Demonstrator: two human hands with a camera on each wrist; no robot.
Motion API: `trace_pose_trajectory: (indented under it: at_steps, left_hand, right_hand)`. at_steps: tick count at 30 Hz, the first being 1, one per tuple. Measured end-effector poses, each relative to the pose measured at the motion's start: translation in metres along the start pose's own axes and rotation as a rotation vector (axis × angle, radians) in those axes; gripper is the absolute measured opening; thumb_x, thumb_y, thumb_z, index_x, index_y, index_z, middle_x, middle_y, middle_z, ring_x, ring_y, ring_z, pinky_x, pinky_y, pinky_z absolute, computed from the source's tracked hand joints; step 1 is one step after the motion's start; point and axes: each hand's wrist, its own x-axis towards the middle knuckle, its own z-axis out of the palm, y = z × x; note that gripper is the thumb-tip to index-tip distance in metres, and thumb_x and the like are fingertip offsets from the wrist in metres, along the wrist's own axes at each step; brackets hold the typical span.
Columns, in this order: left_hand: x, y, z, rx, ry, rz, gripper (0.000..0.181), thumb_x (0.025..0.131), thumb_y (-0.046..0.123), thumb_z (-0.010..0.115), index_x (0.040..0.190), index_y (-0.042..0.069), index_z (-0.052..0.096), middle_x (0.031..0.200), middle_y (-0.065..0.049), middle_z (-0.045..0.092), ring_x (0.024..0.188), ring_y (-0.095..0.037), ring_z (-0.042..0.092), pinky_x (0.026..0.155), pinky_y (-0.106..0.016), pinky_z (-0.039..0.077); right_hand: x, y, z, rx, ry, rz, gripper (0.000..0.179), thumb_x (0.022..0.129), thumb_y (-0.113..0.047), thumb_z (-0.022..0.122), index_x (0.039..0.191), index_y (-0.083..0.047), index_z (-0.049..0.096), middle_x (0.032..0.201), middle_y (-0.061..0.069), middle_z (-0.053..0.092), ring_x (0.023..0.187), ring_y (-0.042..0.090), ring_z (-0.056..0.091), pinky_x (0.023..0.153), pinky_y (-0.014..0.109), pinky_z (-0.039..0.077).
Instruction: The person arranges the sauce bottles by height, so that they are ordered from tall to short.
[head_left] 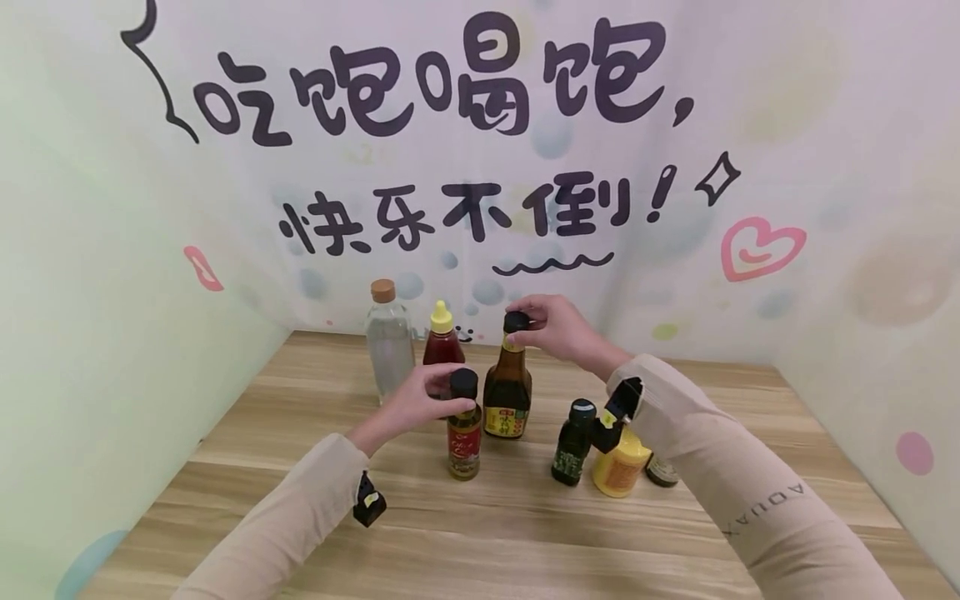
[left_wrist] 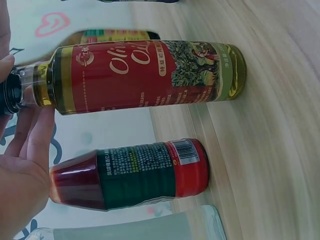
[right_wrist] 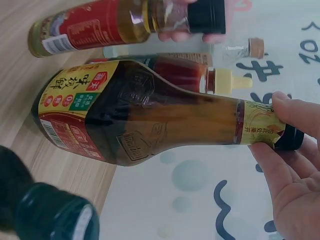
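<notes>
My left hand [head_left: 408,408] grips the olive oil bottle [head_left: 464,450] around its neck, just below the black cap. This bottle stands upright, with a red label [left_wrist: 120,75] facing the left wrist camera. Further back, my right hand [head_left: 562,329] pinches a soy sauce bottle [head_left: 508,392] by the neck and black cap, thumb on one side and fingers on the other. Its yellow and red label [right_wrist: 75,95] shows in the right wrist view. Both bottles appear to be at table level; whether their bases touch the wood I cannot tell.
Behind the left hand stand a red sauce bottle [head_left: 442,346] with a yellow cap and a clear bottle [head_left: 390,346] with a brown cap. Below the right forearm are a dark green bottle [head_left: 573,450], a yellow container [head_left: 621,468] and a partly hidden jar [head_left: 662,472]. A printed backdrop [head_left: 450,158] closes the rear.
</notes>
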Motion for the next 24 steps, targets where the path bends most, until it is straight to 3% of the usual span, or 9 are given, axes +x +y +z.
trace_pose_trajectory:
  at_steps: [6, 13, 20, 24]
  left_hand:
    - [0.005, -0.017, 0.001, -0.005, 0.010, 0.012, 0.042, 0.080, 0.011, 0.066, 0.118, 0.000, 0.054, 0.101, -0.015, 0.061, 0.086, -0.024, 0.061, 0.075, -0.033, 0.049]
    - [0.003, -0.018, 0.000, 0.005, 0.015, 0.020, 0.044, 0.080, 0.013, 0.066, 0.119, -0.002, 0.053, 0.101, -0.014, 0.061, 0.085, -0.021, 0.061, 0.075, -0.032, 0.049]
    - [0.005, -0.021, 0.000, -0.049, -0.006, 0.038, 0.044, 0.081, 0.007, 0.064, 0.121, -0.006, 0.049, 0.103, -0.018, 0.060, 0.088, -0.027, 0.060, 0.074, -0.035, 0.049]
    - [0.004, -0.020, 0.000, -0.045, -0.007, 0.032, 0.044, 0.081, 0.010, 0.065, 0.120, -0.004, 0.051, 0.103, -0.016, 0.060, 0.088, -0.024, 0.061, 0.075, -0.033, 0.049]
  right_hand:
    - [0.017, 0.004, 0.005, 0.002, 0.031, 0.036, 0.041, 0.077, -0.008, 0.068, 0.115, -0.002, 0.055, 0.110, 0.015, 0.059, 0.098, 0.023, 0.057, 0.082, 0.035, 0.046]
    - [0.033, 0.006, 0.014, 0.015, 0.051, 0.069, 0.040, 0.077, -0.006, 0.067, 0.115, -0.002, 0.055, 0.111, 0.017, 0.057, 0.100, 0.026, 0.056, 0.084, 0.037, 0.045]
    - [0.042, 0.013, 0.024, 0.025, 0.060, 0.078, 0.039, 0.077, -0.004, 0.067, 0.113, 0.001, 0.055, 0.110, 0.019, 0.058, 0.100, 0.027, 0.056, 0.083, 0.037, 0.045]
    - [0.045, 0.017, 0.028, 0.018, 0.067, 0.086, 0.039, 0.076, -0.004, 0.067, 0.112, 0.001, 0.055, 0.110, 0.020, 0.058, 0.102, 0.027, 0.055, 0.083, 0.036, 0.045]
